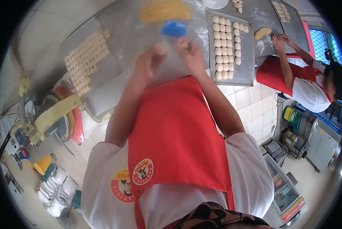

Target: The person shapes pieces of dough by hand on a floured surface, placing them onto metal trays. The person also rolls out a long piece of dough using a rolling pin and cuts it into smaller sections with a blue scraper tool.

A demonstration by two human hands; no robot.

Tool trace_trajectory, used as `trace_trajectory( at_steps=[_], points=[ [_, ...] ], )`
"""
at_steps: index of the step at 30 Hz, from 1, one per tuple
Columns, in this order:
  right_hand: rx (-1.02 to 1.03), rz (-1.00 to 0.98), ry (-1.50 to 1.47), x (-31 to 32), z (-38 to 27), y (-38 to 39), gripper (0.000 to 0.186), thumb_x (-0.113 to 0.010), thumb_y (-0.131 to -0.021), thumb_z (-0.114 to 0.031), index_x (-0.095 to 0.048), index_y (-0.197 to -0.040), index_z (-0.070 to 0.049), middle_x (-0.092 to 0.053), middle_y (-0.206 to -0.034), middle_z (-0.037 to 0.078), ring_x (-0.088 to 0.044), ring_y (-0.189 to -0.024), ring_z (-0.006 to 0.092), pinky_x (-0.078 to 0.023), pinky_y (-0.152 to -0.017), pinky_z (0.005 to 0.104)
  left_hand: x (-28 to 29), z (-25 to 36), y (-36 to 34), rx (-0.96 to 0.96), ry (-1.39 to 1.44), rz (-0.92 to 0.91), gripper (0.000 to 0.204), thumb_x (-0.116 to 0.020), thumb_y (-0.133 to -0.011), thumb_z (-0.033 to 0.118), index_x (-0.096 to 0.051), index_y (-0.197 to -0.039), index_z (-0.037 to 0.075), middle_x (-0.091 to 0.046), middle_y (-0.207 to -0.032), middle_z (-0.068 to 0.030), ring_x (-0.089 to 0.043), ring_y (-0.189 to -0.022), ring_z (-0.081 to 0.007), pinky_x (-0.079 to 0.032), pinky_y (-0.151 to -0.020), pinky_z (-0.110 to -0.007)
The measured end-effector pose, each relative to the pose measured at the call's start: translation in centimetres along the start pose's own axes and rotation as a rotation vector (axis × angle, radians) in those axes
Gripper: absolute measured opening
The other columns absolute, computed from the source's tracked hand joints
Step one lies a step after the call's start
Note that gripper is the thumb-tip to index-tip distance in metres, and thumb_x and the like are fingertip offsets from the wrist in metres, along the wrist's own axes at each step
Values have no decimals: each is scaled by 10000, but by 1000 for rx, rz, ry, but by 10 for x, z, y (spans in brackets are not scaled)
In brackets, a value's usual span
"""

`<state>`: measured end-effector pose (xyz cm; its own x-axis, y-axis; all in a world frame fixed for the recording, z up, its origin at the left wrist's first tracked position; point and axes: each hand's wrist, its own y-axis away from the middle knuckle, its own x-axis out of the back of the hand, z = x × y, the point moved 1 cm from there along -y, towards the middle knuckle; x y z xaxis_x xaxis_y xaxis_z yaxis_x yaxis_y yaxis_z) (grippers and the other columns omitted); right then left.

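Observation:
Over the steel table (129, 34), my left hand (147, 63) has its fingers curled round a pale dough ball (162, 48). My right hand (191, 55) is closed on a small piece of yellowish dough or filling (184, 45), partly hidden by the fingers. The two hands are close together but apart. Just beyond them lies a blue dough scraper (173, 28). Farther back a flat yellow mass (165, 10) spreads on the table, slightly blurred. Another yellowish lump (136, 59) shows partly behind my left hand.
At the left, a tray (115, 63) bears rows of dough pieces. A metal tray (246, 68) with dough balls lies at the right. Beyond it a co-worker in a red apron (274, 72) handles a yellow dough piece (262, 33). A cream-coloured machine (58, 114) stands left of the table.

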<state>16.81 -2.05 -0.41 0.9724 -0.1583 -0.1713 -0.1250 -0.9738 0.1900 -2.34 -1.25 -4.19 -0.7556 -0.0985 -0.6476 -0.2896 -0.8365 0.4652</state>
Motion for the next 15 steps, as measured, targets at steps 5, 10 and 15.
trace_trajectory(
  at_steps=[5, 10, 15],
  points=[
    [771, -278, 880, 10, -16, -4, 378, -703, -969, -116, -622, -1320, -2, -689, -1283, 103, -649, -1200, 213, -542, -971, 332, -32, -4, -6, 126, -17, -89, 344, -648, -1030, 216, -613, -1297, 1, -709, -1144, -88, -707, -1002, -200, -603, -908, -346],
    [8, -258, 162, 35, -7, -8, 396, -744, -953, -146, -651, -1303, 15, -691, -1264, 119, -676, -1115, 194, -581, -867, 309, -54, 0, -4, 116, -314, -36, 379, -696, -999, 186, -599, -1316, 3, -701, -1119, -65, -691, -948, -164, -609, -846, -323],
    [-145, -249, 108, 42, -21, -10, 374, -761, -942, -148, -678, -1262, 28, -723, -1148, 99, -686, -960, 146, -577, -774, 281, -49, 0, -10, 96, -309, -12, 356, -740, -964, 165, -646, -1277, 24, -687, -1149, -69, -691, -952, -156, -610, -849, -298]
  ],
)
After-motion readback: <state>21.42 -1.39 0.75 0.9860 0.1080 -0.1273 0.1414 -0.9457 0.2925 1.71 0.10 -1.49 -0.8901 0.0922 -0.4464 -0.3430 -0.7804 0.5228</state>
